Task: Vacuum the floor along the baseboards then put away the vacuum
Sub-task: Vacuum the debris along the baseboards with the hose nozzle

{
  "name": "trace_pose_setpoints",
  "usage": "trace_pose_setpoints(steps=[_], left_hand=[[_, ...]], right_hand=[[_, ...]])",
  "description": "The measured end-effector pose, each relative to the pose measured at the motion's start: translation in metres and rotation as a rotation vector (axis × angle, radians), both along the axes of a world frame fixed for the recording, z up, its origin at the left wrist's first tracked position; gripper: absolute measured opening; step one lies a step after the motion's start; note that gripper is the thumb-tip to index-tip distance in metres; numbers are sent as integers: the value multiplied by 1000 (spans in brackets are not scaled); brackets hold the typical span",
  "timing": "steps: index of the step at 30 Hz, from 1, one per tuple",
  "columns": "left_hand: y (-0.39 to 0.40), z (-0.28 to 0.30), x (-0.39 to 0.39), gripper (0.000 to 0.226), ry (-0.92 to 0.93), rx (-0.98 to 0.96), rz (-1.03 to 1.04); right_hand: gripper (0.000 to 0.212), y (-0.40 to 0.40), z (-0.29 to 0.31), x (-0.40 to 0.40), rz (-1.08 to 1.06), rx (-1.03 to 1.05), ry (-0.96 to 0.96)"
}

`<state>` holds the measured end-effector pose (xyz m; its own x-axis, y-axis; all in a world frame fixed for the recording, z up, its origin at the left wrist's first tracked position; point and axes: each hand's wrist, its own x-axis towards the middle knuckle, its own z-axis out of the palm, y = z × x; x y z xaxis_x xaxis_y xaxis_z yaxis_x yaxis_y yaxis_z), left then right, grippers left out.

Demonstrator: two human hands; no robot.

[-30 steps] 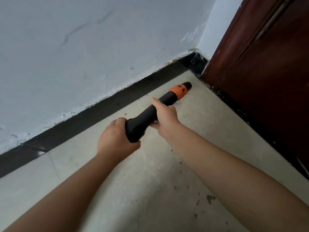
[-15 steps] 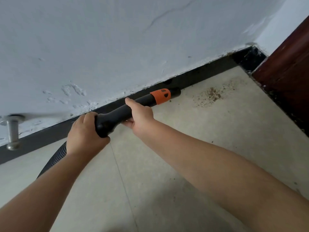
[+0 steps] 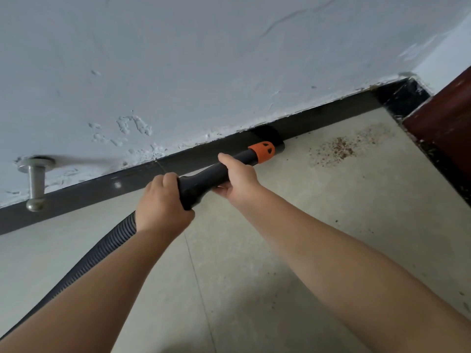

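Fingers of the left hand are curled round the thick rear end of the black plastic vacuum wand, where the ribbed dark grey hose joins it; this grip appears to carry the weight and steer. The right hand is wrapped round the narrower shaft further forward, thumb on top, seemingly so that the tip can be pressed down and guided.

Ahead of the right hand an orange plastic collar is seen on the wand, and beyond it the black nozzle tip is held low against the glossy black baseboard, at the seam with the pale tiled floor. The wand is laid nearly parallel to the baseboard, presumably to keep suction along the edge.

Further along the baseboard, toward the corner, a scatter of brown crumbs lies on the floor, not yet collected. Above the baseboard, behind the left hand, a metal door stop projects from the white wall.
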<state>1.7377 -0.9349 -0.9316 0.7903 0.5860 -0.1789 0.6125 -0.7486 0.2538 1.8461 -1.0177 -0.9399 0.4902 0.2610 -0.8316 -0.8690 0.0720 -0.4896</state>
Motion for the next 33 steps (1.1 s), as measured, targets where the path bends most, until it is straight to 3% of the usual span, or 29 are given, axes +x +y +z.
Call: trace_pose_setpoints(steps=[14, 20, 27, 33], left_hand=[[-73, -7, 72, 48, -27, -94, -126], [-41, 0, 30, 56, -162, -103, -7], [11, 6, -19, 59, -26, -54, 0], [3, 2, -19, 55, 2, -37, -13]], right_hand=[[53, -71, 0, 74, -74, -84, -73], [58, -44, 8, 34, -53, 5, -87], [62, -3, 10, -27, -21, 39, 43], [58, -9, 6, -22, -5, 35, 73]])
